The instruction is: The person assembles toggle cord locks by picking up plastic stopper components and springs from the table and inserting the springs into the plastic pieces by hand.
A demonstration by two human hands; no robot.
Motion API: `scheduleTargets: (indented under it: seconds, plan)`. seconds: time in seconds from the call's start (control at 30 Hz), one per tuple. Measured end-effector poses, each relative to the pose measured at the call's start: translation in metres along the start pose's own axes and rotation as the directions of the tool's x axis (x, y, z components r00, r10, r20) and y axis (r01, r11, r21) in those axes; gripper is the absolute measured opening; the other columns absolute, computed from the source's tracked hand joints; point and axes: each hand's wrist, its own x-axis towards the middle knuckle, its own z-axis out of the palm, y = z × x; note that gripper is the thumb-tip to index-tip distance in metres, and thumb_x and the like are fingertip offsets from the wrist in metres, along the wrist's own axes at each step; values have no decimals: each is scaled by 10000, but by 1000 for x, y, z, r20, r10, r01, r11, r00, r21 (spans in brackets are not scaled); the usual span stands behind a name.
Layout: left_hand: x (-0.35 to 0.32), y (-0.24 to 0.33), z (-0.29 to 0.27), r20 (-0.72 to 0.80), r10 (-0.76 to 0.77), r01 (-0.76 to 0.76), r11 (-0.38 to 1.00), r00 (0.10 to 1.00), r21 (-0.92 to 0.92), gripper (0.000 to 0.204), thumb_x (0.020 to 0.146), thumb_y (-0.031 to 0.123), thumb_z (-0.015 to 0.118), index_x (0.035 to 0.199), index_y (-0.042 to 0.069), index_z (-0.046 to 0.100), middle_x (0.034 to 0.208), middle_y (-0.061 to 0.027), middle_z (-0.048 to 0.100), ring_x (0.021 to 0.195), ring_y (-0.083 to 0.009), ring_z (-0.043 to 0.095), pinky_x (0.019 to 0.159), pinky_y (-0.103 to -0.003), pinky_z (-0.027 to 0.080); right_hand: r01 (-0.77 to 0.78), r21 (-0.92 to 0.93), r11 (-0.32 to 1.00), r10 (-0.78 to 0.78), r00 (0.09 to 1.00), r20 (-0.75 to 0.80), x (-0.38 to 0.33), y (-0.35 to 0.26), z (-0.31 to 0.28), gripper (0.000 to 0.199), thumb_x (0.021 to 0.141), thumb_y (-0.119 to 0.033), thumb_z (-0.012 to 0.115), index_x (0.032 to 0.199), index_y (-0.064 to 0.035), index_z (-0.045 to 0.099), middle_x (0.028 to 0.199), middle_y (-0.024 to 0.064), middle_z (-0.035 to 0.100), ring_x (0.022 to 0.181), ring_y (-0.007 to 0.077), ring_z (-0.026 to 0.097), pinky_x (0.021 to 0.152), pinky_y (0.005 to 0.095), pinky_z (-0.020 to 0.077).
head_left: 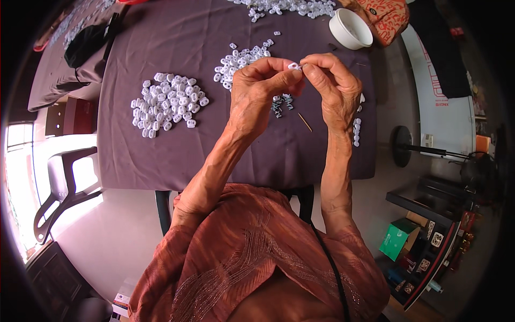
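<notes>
Purple-brown cloth (129, 166), creased in places, covers the desk (289, 155). Nearest the camera is the worker's rust-coloured top (230, 236), with beaded lines across the front; both bare forearms extend forward from it over the desk. Just beyond the forearms, to the right, several white pieces stand in a short column (357, 132) beside the right wrist. Between the forearms lies a thin wooden pick (305, 122), set at a slant and touching neither arm. Slightly farther on, small blue-green coiled parts (277, 107) lie loosely grouped below the hands. Left hand (255, 94): grip narrow, thumb and forefinger pinching a small white piece (293, 66), which is held above the desk between the two hands. Right hand (338, 86): grip narrow, thumb and forefinger brought together at the right end of that piece; any smaller part between these fingertips is too small to identify. Well to the left of the left forearm is a broad pile of white pieces (166, 102). Beyond the left hand, partly hidden by it, is a second pile (230, 65). Farther off at right stands a white bowl (339, 36), next to an orange patterned bag (383, 19). At the far edge, a further heap of white pieces (289, 6) is noted.
</notes>
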Motion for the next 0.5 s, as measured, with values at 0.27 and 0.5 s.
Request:
scheduleTargets:
  seconds: [0.27, 0.5]
  plan:
    - [0, 0, -2, -5, -7, 7, 1000, 1000, 5, 95, 745, 55, 647, 789, -23, 615, 689, -80, 610, 616, -128, 566, 606, -245, 460, 46, -99, 994, -43, 998, 36, 3, -3, 0, 85, 805, -98, 602, 833, -20, 618, 728, -12, 576, 675, 53, 501, 616, 175, 395]
    - [1, -2, -5, -14, -10, 10, 1000, 1000, 9, 117, 751, 71, 652, 807, -27, 620, 708, -85, 616, 641, -139, 584, 612, -249, 476, 104, -135, 985, -92, 991, 97, 8, 2, -2, 75, 810, -86, 589, 838, -21, 613, 728, -6, 581, 688, 61, 527, 621, 180, 411]
